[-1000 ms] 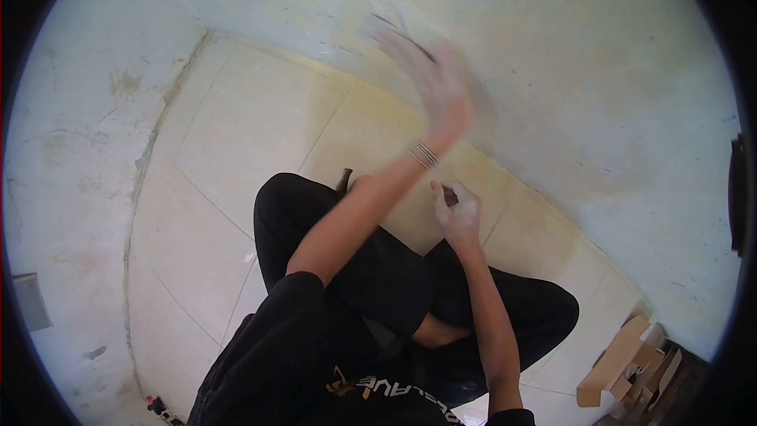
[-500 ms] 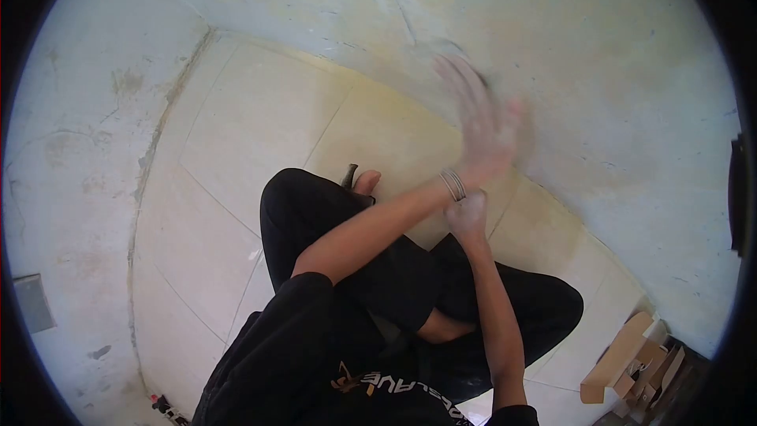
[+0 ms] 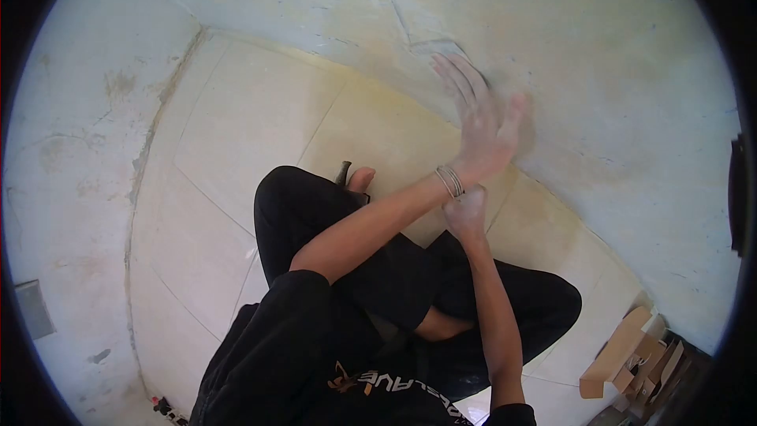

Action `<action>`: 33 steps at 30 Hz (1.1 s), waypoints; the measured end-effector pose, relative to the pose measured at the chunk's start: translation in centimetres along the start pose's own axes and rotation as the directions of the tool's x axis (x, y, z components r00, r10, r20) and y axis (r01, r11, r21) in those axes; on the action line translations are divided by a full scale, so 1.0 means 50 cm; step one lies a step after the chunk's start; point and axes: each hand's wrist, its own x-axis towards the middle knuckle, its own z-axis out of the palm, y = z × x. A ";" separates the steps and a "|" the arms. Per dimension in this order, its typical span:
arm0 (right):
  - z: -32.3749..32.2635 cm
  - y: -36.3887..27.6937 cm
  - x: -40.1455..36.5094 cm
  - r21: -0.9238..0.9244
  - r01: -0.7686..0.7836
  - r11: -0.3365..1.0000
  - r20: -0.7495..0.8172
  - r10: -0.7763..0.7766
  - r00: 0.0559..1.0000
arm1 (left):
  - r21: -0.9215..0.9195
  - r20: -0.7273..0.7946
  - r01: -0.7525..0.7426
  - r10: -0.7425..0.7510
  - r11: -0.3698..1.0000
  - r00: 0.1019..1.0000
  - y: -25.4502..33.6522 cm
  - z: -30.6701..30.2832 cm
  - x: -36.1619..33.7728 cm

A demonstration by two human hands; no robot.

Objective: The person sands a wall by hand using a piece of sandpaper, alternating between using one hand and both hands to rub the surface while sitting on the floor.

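My left hand (image 3: 479,122), pale with dust, reaches up to the wall (image 3: 599,71). Its fingers are stretched out and spread slightly, tips over a greyish, dark-edged patch (image 3: 445,47) where a long crack (image 3: 390,4) ends. Several thin bracelets (image 3: 449,181) circle that wrist. Just below them is my right hand (image 3: 467,209), also dusty and closed in a fist. The left wrist partly covers it, and I cannot tell what it holds.
I sit cross-legged on pale floor tiles (image 3: 229,142). A bare foot (image 3: 362,180) shows beside a short dark object (image 3: 344,172). Opened cardboard boxes (image 3: 619,351) lie at the lower right. Another wall (image 3: 71,118) with a grey plate (image 3: 34,309) rises at the left.
Both hands keep nearly the same places. The left hand, smeared by motion before, now shows more sharply against the wall. The view has shifted slightly.
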 end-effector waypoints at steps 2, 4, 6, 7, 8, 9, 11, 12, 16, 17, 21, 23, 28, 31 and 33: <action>-0.002 -0.023 0.004 0.052 -0.131 0.990 0.001 0.132 0.991 | 0.004 -0.069 0.043 -0.043 0.999 0.997 -0.003 -0.006 0.031; -0.001 -0.038 0.006 0.082 -0.191 0.978 -0.007 0.192 0.981 | -0.088 -0.210 0.081 -0.098 0.993 0.973 -0.041 -0.065 0.132; 0.000 -0.035 0.007 0.086 -0.162 0.983 -0.008 0.163 0.987 | -0.178 -0.193 0.085 -0.119 0.980 0.974 -0.093 -0.070 0.157; 0.002 -0.034 0.007 0.083 -0.157 0.984 -0.016 0.159 0.987 | -0.175 -0.118 0.071 -0.092 0.982 0.989 -0.163 -0.054 0.129; 0.005 -0.031 0.007 0.080 -0.147 0.986 -0.018 0.149 0.989 | -0.155 -0.097 0.073 -0.089 0.985 0.991 -0.144 -0.041 0.103; 0.009 -0.025 0.006 0.076 -0.138 0.987 -0.016 0.140 0.990 | -0.135 -0.075 0.074 -0.085 0.988 0.994 -0.123 -0.028 0.077; 0.017 0.033 -0.004 -0.011 0.030 1.000 -0.005 -0.030 1.000 | -0.079 -0.057 0.087 -0.091 0.993 0.994 -0.022 0.000 -0.005; 0.014 0.031 -0.005 -0.055 0.108 0.993 0.000 -0.109 0.994 | -0.057 -0.011 0.079 -0.080 0.995 0.997 -0.010 0.007 -0.029; -0.010 -0.045 0.008 0.046 -0.160 0.986 0.001 0.160 0.987 | -0.153 -0.184 0.201 -0.228 0.968 0.956 -0.031 -0.019 0.065; -0.003 -0.042 0.007 0.085 -0.167 0.982 -0.011 0.168 0.986 | -0.227 -0.235 0.194 -0.247 0.954 0.940 -0.076 -0.046 0.117; 0.007 -0.040 0.006 0.080 -0.196 0.977 0.020 0.195 0.981 | -0.203 -0.115 0.127 -0.152 0.971 0.982 -0.158 -0.034 0.071; 0.023 0.026 -0.003 0.014 0.086 0.996 -0.009 -0.085 0.996 | -0.195 -0.069 0.081 -0.096 0.977 0.993 -0.054 0.004 -0.010; 0.009 0.013 -0.006 -0.103 0.022 0.994 0.018 -0.020 1.000 | -0.200 0.071 0.100 -0.088 0.975 0.994 -0.094 0.013 -0.022; -0.012 -0.051 0.009 0.086 -0.229 0.970 0.042 0.227 0.973 | -0.346 0.067 0.216 -0.206 0.913 0.976 -0.083 -0.067 0.071; -0.003 -0.049 0.004 0.135 -0.230 0.964 0.045 0.226 0.973 | -0.263 0.062 0.288 -0.282 0.921 0.958 -0.068 -0.076 0.078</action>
